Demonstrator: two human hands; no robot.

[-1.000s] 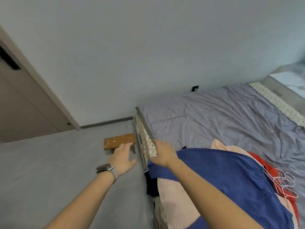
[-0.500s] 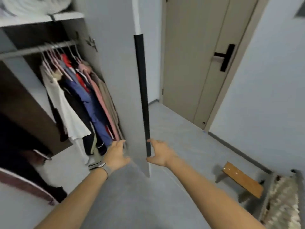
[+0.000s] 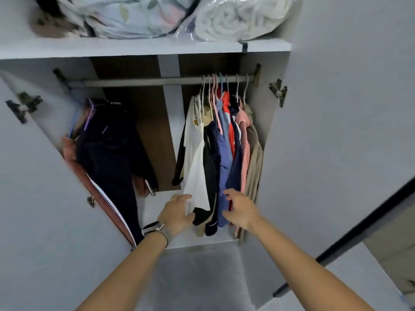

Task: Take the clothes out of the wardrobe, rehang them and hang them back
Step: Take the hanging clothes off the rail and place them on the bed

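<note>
The wardrobe stands open in front of me. Several garments hang on wire hangers at the right end of the rail [image 3: 143, 82]: a white shirt [image 3: 195, 158], a black one, a blue one [image 3: 225, 162], red, navy, pink [image 3: 245, 151] and beige pieces. My left hand [image 3: 177, 215], with a watch on the wrist, touches the lower hem of the white shirt with its fingers spread. My right hand [image 3: 241, 209] is spread open against the bottom of the blue and navy garments. Neither hand has closed on anything.
Dark clothing and a pink garment [image 3: 107, 149] hang at the left end. Folded bedding and a bagged white blanket [image 3: 238, 16] lie on the top shelf. The left door [image 3: 33, 198] and right door [image 3: 336, 131] are swung open. Grey floor lies below.
The view has swung from the bed with its pile of clothes, past the door, to the open wardrobe. Both hands have moved from the door edge to the hanging clothes.
</note>
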